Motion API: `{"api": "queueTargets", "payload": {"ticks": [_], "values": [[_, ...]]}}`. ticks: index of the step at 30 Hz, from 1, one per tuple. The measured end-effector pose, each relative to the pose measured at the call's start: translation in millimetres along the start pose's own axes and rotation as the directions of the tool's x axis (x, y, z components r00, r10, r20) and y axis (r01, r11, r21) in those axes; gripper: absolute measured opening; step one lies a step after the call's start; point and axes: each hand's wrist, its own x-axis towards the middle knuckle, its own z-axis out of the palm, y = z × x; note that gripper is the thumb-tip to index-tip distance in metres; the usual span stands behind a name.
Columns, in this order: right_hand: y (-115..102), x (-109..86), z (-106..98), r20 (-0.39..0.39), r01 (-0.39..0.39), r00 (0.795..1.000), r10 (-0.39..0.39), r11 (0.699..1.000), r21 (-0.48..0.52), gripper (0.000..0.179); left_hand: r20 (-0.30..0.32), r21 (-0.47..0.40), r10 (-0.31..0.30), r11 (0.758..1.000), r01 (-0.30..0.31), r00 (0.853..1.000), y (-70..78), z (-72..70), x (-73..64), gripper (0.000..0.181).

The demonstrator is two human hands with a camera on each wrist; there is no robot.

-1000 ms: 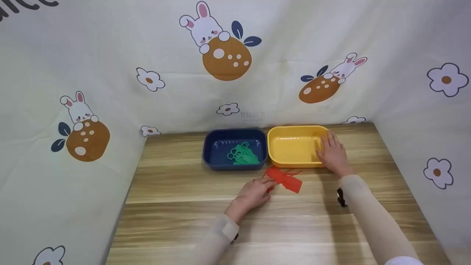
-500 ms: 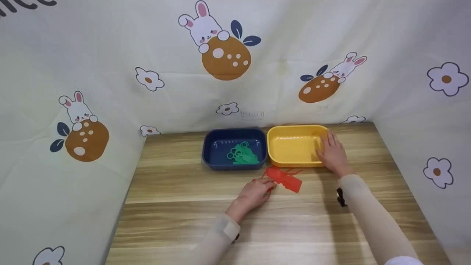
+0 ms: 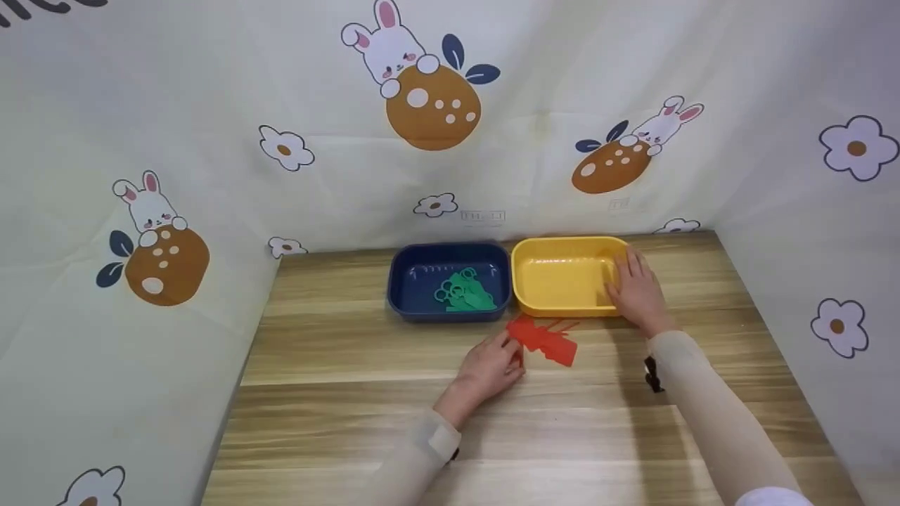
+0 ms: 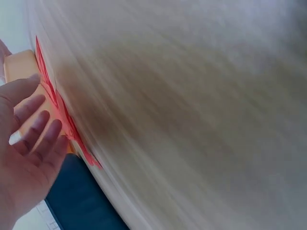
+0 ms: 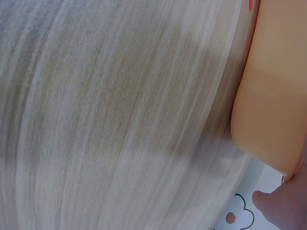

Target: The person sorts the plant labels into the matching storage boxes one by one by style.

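Observation:
My left hand (image 3: 490, 367) is at the left edge of a small heap of thin, flat red pieces (image 3: 552, 344), tag-like with narrow strips. In the left wrist view its thumb and fingers stand apart, loosely bent, with the red heap (image 4: 67, 120) lying just past the fingertips. My right hand (image 3: 638, 292) holds the right side wall of a yellow plastic tray (image 3: 562, 311), thumb over the inside and fingers over the rim. Only one digit (image 5: 271, 203) shows at the tray's corner in the right wrist view. Nothing lies inside the yellow tray.
Left of the yellow tray, side by side with it, stands a dark blue tray (image 3: 401, 302). Several flat green pieces with rings (image 3: 467, 295) lie in it. Both trays sit at the back of the wooden table (image 3: 330, 422), before a cloth wall (image 3: 548, 84) with rabbit prints.
My left hand's fingers have drawn slightly back from the top of the red heap and lifted a little. The right hand and both trays stay where they were.

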Motion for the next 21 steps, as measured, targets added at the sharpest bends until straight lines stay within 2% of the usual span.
{"api": "queueTargets", "payload": {"ticks": [6,11,14,17,19,21], "values": [[2,0.7,-1,0.005,-0.005,1.0,0.005,1.0,-0.021,0.066,0.056,-0.015,-0.155,0.988,0.156,0.986,9.5,-0.8,4.2,0.04],[0,0.8,-2,0.022,-0.018,1.0,0.018,0.999,-0.027,0.067,0.081,-0.046,-0.271,0.96,0.275,0.959,20.0,0.2,6.2,0.042],[-1,1.2,-1,0.041,-0.028,0.999,0.029,0.999,-0.027,0.067,0.111,-0.118,-0.339,0.929,0.351,0.934,24.7,1.1,6.5,0.039],[0,1.5,0,0.036,-0.028,0.999,0.029,0.999,-0.026,0.066,0.149,-0.214,-0.383,0.888,0.408,0.912,26.9,1.3,7.1,0.035],[0,1.5,0,0.025,-0.021,0.999,0.021,0.999,-0.029,0.065,0.171,-0.294,-0.399,0.852,0.433,0.901,26.9,0.4,7.1,0.032],[0,1.6,-1,0.016,-0.014,1.0,0.014,0.999,-0.029,0.065,0.184,-0.394,-0.411,0.801,0.45,0.893,26.5,-0.9,6.6,0.03]]}}
